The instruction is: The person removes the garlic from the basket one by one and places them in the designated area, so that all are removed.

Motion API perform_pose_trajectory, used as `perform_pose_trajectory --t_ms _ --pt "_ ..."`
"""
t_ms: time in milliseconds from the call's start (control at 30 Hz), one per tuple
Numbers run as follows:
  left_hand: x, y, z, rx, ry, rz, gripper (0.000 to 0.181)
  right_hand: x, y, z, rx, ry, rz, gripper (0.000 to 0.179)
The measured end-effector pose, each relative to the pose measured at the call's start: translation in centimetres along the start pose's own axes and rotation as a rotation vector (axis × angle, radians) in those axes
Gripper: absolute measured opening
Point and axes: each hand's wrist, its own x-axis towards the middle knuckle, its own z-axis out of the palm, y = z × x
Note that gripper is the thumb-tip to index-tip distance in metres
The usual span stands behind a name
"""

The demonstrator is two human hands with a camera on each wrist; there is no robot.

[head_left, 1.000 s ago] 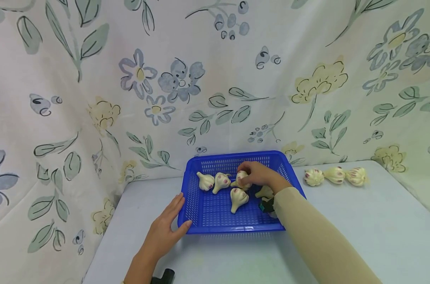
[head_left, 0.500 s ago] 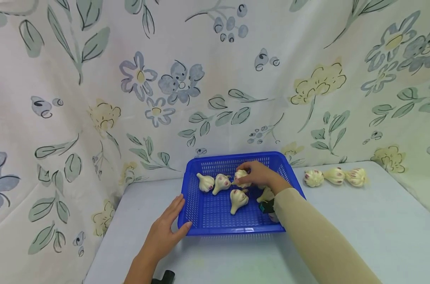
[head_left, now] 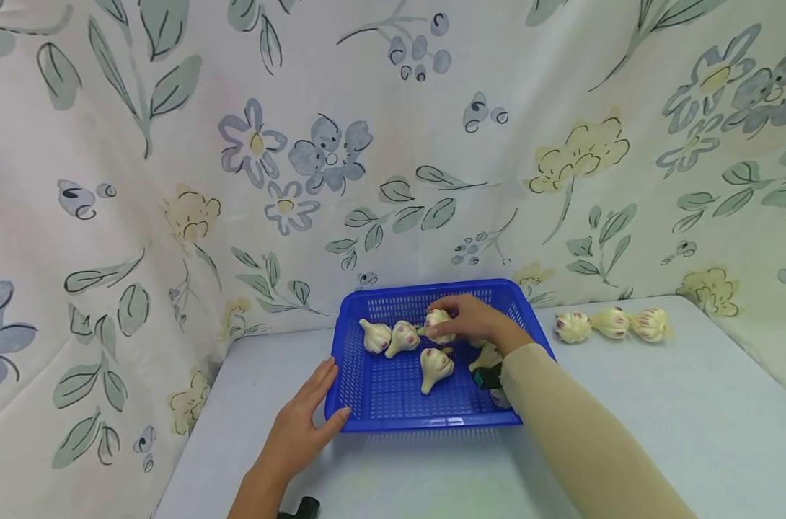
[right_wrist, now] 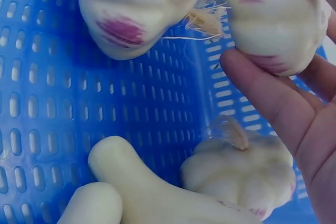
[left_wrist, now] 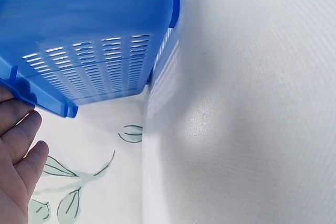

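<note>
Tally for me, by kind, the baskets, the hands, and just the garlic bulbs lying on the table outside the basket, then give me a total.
Blue basket: 1
Hands: 2, the left hand and the right hand
Garlic bulbs on the table: 3
Total: 6

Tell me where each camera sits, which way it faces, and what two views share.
Head: on the head, facing forward and down at basket, garlic and cloth; left grip, right grip and sleeve show.
Left wrist: on that wrist, facing the basket's outer side and table; left grip partly shows.
Right wrist: on that wrist, facing into the basket; right grip partly shows.
Head and right wrist share the held bulb.
</note>
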Motion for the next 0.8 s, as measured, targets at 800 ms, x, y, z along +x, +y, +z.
perform_pose_trajectory --t_ms 800 --pt "0.02 0.08 0.0 -0.009 0.005 0.007 0.07 0.11 -0.05 -0.09 0.069 -0.024 0.022 0.06"
